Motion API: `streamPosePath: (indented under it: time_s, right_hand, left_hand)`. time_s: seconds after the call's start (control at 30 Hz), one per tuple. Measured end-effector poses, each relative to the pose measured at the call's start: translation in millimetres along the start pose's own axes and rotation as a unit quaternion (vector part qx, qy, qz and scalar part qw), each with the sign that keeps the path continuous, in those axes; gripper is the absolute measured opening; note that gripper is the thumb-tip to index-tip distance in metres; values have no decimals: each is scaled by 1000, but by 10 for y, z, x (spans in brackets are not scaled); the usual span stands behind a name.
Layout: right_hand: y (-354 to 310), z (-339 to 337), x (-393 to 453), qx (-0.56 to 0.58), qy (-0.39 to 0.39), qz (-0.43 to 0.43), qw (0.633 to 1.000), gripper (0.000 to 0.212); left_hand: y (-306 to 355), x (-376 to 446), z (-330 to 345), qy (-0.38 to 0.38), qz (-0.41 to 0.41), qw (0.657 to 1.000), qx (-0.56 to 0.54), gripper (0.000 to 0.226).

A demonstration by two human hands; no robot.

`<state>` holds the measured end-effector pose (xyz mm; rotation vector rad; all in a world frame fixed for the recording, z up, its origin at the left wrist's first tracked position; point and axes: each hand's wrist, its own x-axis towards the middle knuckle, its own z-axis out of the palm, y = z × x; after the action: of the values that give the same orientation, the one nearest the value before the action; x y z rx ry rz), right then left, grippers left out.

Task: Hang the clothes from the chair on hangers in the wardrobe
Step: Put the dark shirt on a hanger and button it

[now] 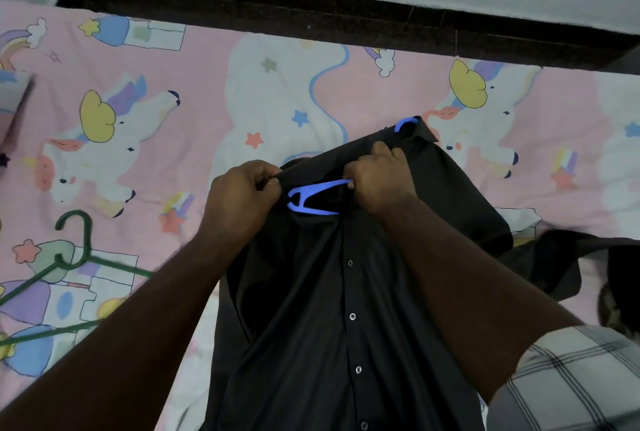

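Both hands (311, 184) pinch shirt (311, 309) collar over blue hanger (313, 196).

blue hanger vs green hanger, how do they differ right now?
The blue hanger sits inside the dark shirt, mostly covered; the green hanger lies bare on the bedsheet. The right hand grips the blue one while the left hand pinches the shirt; no hand touches the green one. Both are over the bed.

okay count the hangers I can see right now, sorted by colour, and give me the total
Blue hanger, inside the black shirt: 1
Green hanger, lying on the bedsheet: 1
Total: 2
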<state>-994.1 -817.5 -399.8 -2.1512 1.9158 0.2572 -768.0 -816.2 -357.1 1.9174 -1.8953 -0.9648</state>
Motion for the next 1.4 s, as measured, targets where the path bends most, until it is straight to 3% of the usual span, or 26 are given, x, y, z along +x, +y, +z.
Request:
streamPosePath:
  time_s: [0.2,0.37,0.47,0.7,0.83,1.13,1.23,1.33,1.4]
  right_hand:
    - [1,-43,-22,2,4,7,1000,17]
    - [55,-87,-81,-21,13,31,999,12]
    - [6,-79,-130,-32,38,18,999,12]
    - [65,-21,-232,7,129,-19,991,7]
    - [130,-104,-253,23,102,-7,995,15]
    - [31,-19,-222,-46,46,45,997,18]
    - [-59,23,-204,13,48,13,999,10]
    - [-128,0,-225,127,77,-14,989,11]
    - [-41,-90,-319,178,108,22,978,19]
  left_hand:
    - [252,2,-70,4,21,1000,-10,18]
    - [33,-36,10,-27,17,999,29,16]
    - [-96,-44,114,-3,7,1000,19,15]
    - [-116,77,223,71,-60,988,-126,23]
    - [-72,18,265,56,-85,980,-171,25]
    - [-135,-195,213,62,-45,992,-102,35]
    - [42,-216,153,76,-35,978,-193,31]
    - [300,-160,120,31,-72,926,-369,26]
    - [294,-125,139,25,-83,923,-375,24]
